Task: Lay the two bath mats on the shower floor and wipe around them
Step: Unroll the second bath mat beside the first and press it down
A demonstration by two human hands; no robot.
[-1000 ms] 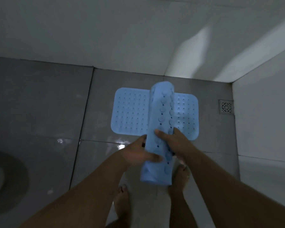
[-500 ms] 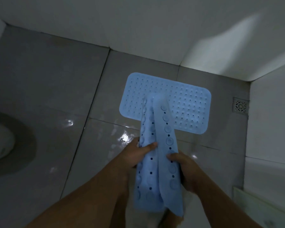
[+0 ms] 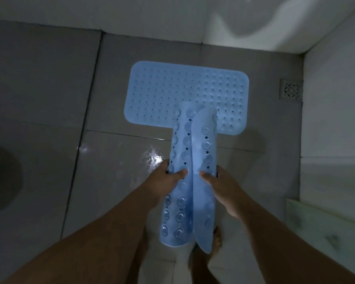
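Rolled mat (image 3: 193, 171) unfurling wider, both hands (image 3: 168, 181) gripping

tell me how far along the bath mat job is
Done: one blue mat lies flat on the shower floor. In hand: the second mat, curled, gripped by the left hand and right hand. Left: laying it down and wiping; no cloth in view.

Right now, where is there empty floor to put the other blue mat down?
The wet tiles in front of the flat mat, towards the person, are bare, and so is the grey floor on its left. It is tighter on the right, between that mat and the drain by the wall. Both hands, left and right, grip the folded mat.
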